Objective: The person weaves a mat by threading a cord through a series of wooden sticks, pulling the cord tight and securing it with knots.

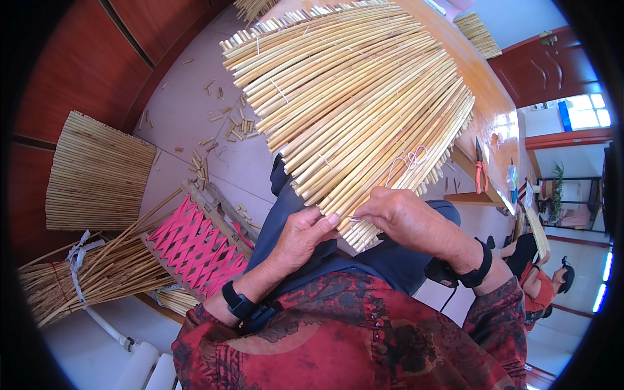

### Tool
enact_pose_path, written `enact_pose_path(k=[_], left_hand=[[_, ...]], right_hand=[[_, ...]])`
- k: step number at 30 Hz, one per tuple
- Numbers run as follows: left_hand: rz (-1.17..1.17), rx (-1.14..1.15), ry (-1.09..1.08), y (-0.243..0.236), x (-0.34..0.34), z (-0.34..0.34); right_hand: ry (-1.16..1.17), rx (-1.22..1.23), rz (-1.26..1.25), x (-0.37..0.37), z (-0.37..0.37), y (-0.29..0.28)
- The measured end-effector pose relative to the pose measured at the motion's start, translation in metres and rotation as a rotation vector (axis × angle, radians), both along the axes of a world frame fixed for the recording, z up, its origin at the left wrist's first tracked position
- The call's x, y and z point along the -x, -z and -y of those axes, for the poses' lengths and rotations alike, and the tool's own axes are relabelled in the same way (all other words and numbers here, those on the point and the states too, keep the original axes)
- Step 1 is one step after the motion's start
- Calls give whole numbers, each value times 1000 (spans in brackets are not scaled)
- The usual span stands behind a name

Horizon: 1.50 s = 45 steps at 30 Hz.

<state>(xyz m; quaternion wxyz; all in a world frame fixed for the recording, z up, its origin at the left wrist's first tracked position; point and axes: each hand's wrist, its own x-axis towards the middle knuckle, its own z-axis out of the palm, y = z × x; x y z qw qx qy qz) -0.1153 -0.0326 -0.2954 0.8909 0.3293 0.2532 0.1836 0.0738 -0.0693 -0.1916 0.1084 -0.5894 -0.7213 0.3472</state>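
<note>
A large fan-shaped mat of pale reed sticks (344,97), joined by white thread, slants from the table's edge down over my lap. My left hand (305,234) grips its lower left edge, thumb on top. My right hand (396,214) is closed at the same lower end, thumb and fingertips pinched on white thread or a thin tool; which is too small to tell. Loops of white string (406,162) lie on the reeds above that hand. Red-handled pliers (480,172) rest on the orange wooden table (494,97) at the right.
Another reed mat (97,175) leans on red cabinets at left, near reed bundles (97,279) and a pink-strapped stool (192,240). Cut reed pieces (240,127) litter the floor. A co-worker (539,286) sits at right holding a mat. A white radiator (143,364) is at lower left.
</note>
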Motion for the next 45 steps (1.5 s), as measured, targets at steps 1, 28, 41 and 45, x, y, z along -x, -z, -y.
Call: enact_pose_path(k=[1,28,41,45], left_hand=[[-1,0,-2,-2,0,0],[-137,-154,-62,-16,-1,-2],[-165,-186,-14,-15,0,-4],[-148,-185,-36,-16,0,-3]], right_hand=[[-16,5,62,1,0,0],[-313,-113,417,16,-18,-32],[-334,-141,570,21,-13,-41],[-348,-158,563,23,-14,-40]])
